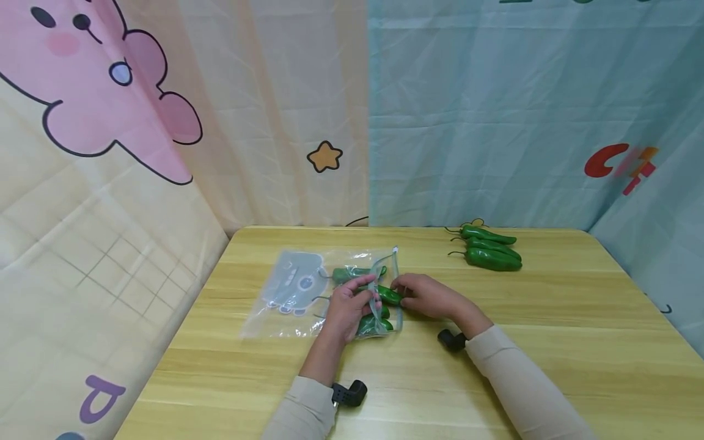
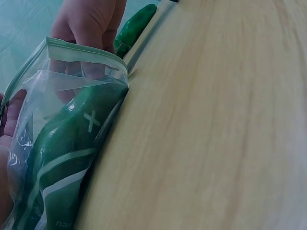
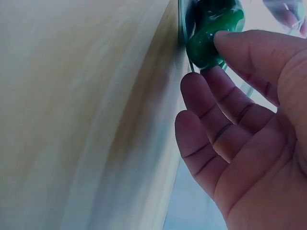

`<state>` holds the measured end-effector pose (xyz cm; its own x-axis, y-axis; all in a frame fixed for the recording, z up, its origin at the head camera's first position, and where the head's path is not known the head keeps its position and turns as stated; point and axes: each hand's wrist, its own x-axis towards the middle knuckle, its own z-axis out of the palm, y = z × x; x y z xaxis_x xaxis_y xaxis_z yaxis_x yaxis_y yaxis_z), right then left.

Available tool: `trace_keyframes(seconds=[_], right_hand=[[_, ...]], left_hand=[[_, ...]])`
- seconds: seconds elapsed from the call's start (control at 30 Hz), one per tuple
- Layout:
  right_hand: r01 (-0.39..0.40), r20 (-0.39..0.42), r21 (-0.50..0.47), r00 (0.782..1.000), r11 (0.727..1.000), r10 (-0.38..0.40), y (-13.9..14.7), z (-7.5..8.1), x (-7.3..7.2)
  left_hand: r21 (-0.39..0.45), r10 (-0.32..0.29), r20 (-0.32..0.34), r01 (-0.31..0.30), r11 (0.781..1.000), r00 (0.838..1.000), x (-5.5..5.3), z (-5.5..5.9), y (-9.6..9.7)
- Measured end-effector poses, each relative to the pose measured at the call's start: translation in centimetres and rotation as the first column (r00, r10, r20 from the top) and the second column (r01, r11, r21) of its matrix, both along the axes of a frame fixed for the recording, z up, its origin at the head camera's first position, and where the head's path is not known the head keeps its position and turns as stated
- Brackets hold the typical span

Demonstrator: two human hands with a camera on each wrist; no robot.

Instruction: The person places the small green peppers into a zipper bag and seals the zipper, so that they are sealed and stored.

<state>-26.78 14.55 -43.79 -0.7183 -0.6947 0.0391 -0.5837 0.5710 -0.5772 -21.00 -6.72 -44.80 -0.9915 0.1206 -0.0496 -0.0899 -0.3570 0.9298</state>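
A clear zip bag (image 1: 299,321) with a grey cartoon print lies flat, its mouth toward the right. My left hand (image 1: 343,311) pinches the upper lip of that mouth and lifts it. Several green peppers (image 1: 343,275) lie inside the bag, stems toward the left. One more green pepper (image 1: 389,296) reaches through the opening, and my right hand (image 1: 429,297) holds its blunt end between thumb and fingers. In the right wrist view the thumb presses on the shiny pepper (image 3: 206,45) at the bag's edge. The left wrist view shows the bag's raised lip (image 2: 86,51) over the right hand's fingers.
Three green peppers (image 1: 492,258) lie side by side at the back right of the wooden table (image 1: 550,336). Printed curtains (image 1: 478,122) hang behind the table and along both sides. A black wrist camera (image 1: 352,393) sits on each forearm.
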Motion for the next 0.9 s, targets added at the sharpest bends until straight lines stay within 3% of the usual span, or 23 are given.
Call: trace_keyframes(seconds=[0.27,0.9], right_hand=[[-0.002,-0.057,-0.005,0.998,1.0,0.002,-1.1,-0.1,-0.5],[0.03,-0.019,-0.005,0.999,1.0,-0.03,-2.8,-0.2,-1.0]], left_hand=[[0.013,0.013,-0.001,-0.013,1.0,1.0,-0.1,0.1,0.1],[0.016,-0.006,0.005,0.006,1.0,1.0,-0.1,-0.1,0.0]])
